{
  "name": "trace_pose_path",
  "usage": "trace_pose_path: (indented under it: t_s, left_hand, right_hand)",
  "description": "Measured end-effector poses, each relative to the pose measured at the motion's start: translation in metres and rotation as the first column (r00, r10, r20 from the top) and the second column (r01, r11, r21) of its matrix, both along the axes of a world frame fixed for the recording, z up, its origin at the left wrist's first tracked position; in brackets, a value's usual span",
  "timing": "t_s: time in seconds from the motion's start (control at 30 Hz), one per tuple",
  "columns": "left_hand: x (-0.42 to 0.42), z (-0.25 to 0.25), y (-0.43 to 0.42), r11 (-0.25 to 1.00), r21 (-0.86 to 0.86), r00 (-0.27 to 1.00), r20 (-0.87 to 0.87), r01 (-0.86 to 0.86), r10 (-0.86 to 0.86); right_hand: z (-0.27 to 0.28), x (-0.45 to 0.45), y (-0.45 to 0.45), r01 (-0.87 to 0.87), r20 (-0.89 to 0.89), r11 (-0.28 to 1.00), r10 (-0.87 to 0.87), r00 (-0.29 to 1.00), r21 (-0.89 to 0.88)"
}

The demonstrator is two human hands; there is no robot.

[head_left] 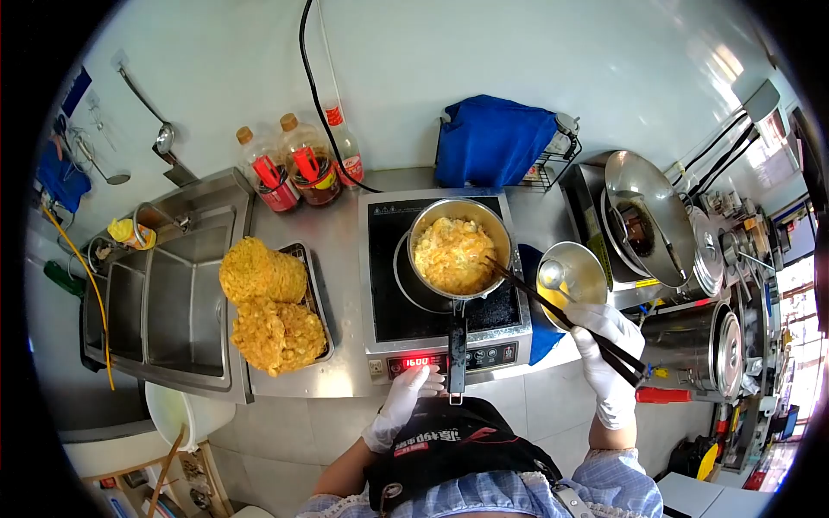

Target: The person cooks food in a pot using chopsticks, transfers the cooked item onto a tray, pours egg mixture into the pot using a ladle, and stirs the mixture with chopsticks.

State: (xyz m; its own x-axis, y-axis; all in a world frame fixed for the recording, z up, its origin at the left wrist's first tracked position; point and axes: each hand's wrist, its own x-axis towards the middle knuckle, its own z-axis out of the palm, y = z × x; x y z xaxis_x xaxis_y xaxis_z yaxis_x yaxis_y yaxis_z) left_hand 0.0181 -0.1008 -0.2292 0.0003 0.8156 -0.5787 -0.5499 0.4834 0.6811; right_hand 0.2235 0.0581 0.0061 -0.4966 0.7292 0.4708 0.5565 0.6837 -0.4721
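My gloved right hand (604,345) is closed round a pair of long dark chopsticks (553,306), their tips dipping into the pot. The metal saucepan (504,250) sits on the induction cooker (380,337) and contains a yellow, egg-like fried mass (451,255). Its black handle (457,350) points toward me. My gloved left hand (410,397) has its fingers stretched out by the cooker's lit control panel (419,362), just left of the handle. Beside the cooker, a metal bowl (591,266) with a ladle (552,274) in it stands near my right hand.
Two golden fried stacks (263,272) rest on a rack tray (321,315) left of the cooker. Farther left is a steel sink (186,298). Sauce bottles (309,164) stand along the wall. A wok (665,233) and a large steel pot (682,341) are at right.
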Motion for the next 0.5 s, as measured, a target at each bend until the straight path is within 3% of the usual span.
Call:
trace_pose_path:
  t_s: [0.17,0.2,0.5]
  left_hand:
    - [0.001,-0.003,-0.001,1.000,-0.006,1.000,0.019,-0.018,0.018]
    - [0.001,-0.003,-0.002,1.000,-0.008,1.000,0.017,-0.026,0.026]
    - [-0.002,-0.010,-0.005,0.999,-0.023,0.999,0.006,-0.034,0.035]
  right_hand:
    - [-0.008,-0.012,0.009,-0.007,0.112,1.000,0.010,0.994,-0.029]
    - [-0.008,-0.013,0.008,0.009,0.086,0.996,-0.002,0.996,-0.083]
    - [-0.014,-0.014,0.013,0.002,0.058,0.999,0.001,0.998,-0.042]
